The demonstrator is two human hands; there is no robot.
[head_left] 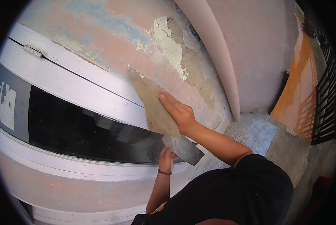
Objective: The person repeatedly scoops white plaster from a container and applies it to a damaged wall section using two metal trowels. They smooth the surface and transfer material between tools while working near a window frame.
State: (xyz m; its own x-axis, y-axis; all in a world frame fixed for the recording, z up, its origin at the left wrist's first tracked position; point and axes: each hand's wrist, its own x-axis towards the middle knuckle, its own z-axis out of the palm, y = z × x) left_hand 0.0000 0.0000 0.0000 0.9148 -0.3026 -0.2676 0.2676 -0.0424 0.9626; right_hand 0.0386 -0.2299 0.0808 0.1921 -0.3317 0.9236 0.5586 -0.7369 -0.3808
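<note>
My right hand (181, 116) grips a tan, flat spreader plate (155, 107), fingers stretched along its face; the thumb is hidden. The plate's pointed far corner carries a little white putty and lies against or close to the wall (119, 41) beside the door frame. Lower down, my left hand (165, 159), with a dark bracelet at the wrist, is closed on a grey plate (186, 150) whose surface looks smeared whitish. On the wall's worn pink and blue paint, a patch of pale putty (168, 45) borders rough bare cement (198, 80).
A white door frame with a hinge (33, 51) and a dark glass pane (81, 123) runs along the left. A pale pipe (222, 45) curves down the wall corner. To the right are blue floor tiles (260, 131), an orange tiled surface (297, 86) and black railings (327, 101).
</note>
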